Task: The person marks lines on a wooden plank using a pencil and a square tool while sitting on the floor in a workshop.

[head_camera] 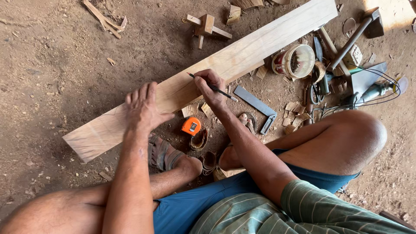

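The right hand [211, 86] is pinching a thin dark pencil [212, 87] in a narrow grip, thumb and forefinger closing near the tip end, and the point is touching the pale face of a long wooden plank [242, 54]. The left hand [142, 108] is pressing flat on the same plank, fingers spread and open, holding nothing, just beside the pencil hand on its left.

The plank is smooth, light, straight-edged, with faint grain, and it is lying slantwise on the dirt floor [52, 65], running away from the grip to the upper right.

Just below the pencil grip an orange tape measure [191, 126] is sitting on the dirt, rounded and plastic, near the sandalled feet. To the right of the grip a metal try square [256, 106] is lying flat, its blade grey and dull. Farther right a tin can [294, 61] is lying on its side, open mouth showing, beside a long-handled hammer [355, 32] and a tangle of black cable [372, 93]. Beyond the plank, past the grip, a wooden marking gauge [207, 26] is resting among chips and shavings.
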